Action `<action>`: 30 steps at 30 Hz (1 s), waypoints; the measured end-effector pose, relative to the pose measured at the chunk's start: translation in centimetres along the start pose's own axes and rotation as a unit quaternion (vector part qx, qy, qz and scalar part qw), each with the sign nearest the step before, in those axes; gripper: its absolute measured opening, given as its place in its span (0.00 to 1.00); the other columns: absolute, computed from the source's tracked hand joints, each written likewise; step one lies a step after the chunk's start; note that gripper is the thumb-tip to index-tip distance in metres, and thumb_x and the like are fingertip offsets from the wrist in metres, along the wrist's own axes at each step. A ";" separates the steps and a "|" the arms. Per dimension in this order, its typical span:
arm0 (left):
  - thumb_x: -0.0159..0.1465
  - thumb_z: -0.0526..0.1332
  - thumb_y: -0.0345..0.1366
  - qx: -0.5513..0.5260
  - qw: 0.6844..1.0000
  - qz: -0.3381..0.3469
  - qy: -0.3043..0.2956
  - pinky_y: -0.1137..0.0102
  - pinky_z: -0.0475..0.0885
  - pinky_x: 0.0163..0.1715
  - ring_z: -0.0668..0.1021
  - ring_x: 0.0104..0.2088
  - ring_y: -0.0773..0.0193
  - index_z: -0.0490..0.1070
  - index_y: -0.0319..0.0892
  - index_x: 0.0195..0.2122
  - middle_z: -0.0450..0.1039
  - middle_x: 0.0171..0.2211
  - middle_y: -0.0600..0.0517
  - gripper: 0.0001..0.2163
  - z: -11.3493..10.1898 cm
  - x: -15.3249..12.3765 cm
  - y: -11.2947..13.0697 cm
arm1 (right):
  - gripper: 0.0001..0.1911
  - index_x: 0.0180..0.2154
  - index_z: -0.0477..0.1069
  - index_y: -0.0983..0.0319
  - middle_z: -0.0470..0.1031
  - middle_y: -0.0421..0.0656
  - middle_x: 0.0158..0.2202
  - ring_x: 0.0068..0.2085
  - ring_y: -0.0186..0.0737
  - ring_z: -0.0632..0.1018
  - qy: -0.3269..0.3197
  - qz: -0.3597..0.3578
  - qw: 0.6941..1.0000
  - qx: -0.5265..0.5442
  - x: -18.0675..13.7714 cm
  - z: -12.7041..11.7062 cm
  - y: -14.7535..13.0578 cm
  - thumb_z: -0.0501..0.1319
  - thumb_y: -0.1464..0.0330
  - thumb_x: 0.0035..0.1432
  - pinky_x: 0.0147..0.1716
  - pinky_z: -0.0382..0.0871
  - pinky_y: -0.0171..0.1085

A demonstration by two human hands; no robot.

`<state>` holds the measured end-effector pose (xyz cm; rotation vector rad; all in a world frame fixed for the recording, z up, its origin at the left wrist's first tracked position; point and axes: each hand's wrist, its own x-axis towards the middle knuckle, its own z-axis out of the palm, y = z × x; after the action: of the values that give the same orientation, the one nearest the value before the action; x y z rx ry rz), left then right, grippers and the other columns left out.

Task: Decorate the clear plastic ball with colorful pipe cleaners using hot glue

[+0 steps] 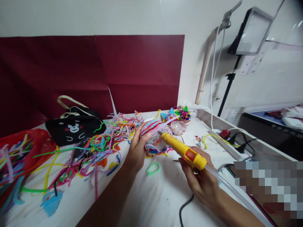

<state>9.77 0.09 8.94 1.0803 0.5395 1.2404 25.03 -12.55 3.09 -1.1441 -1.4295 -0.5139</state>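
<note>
- Directly behind the tabletop's far edge, a dark red paper backdrop [94, 69] stands against the wall.
- A white tabletop [156, 195] carries everything else.
- A tangle of coloured pipe cleaners [99, 148] sprawls over its left half, with a red plastic bag [35, 142] at the left edge.
- A black bag with a bear face [75, 127] sits near the far left corner.
- A white power strip [233, 148] lies along the right edge.
- The left hand [137, 148] curls its fingers around a striped wrapped ball [153, 130], raised over the tabletop's middle.
- The right hand [201, 179] grips a yellow glue gun [187, 151], whose tip touches the ball.
- A cat-eared figure [181, 114] stands near the far edge, just beyond the ball.
- A small green loop [153, 168] lies on the tabletop between the two forearms.
</note>
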 end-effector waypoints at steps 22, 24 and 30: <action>0.58 0.68 0.38 -0.012 1.000 -0.010 0.007 0.59 0.75 0.53 0.78 0.55 0.50 0.67 0.45 0.63 0.78 0.54 0.46 0.30 0.2 -0.1 0.0 | 0.21 0.55 0.65 0.59 0.74 0.48 0.45 0.39 0.46 0.78 -0.035 -0.048 0.998 0.007 0.7 -0.4 -0.6 0.58 0.78 0.62 0.36 0.76 0.46; 0.58 0.68 0.38 -0.015 1.000 -0.009 0.007 0.59 0.76 0.53 0.78 0.55 0.50 0.67 0.45 0.63 0.77 0.55 0.46 0.30 0.1 -0.1 0.0 | 0.21 0.56 0.65 0.58 0.74 0.48 0.45 0.40 0.47 0.78 -0.042 -0.046 0.998 0.008 0.6 -0.4 -0.6 0.58 0.77 0.62 0.37 0.76 0.47; 0.59 0.67 0.40 -0.006 1.000 -0.002 -0.007 0.59 0.78 0.49 0.78 0.54 0.48 0.67 0.47 0.62 0.77 0.54 0.46 0.29 0.0 -0.1 0.0 | 0.20 0.55 0.66 0.58 0.73 0.49 0.49 0.45 0.50 0.78 -0.006 -0.001 1.000 -0.004 0.0 -0.1 0.2 0.61 0.76 0.62 0.42 0.75 0.49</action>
<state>9.79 0.04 8.90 1.0763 0.5222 1.2302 25.21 -12.54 3.08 -1.1541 -1.4395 -0.5162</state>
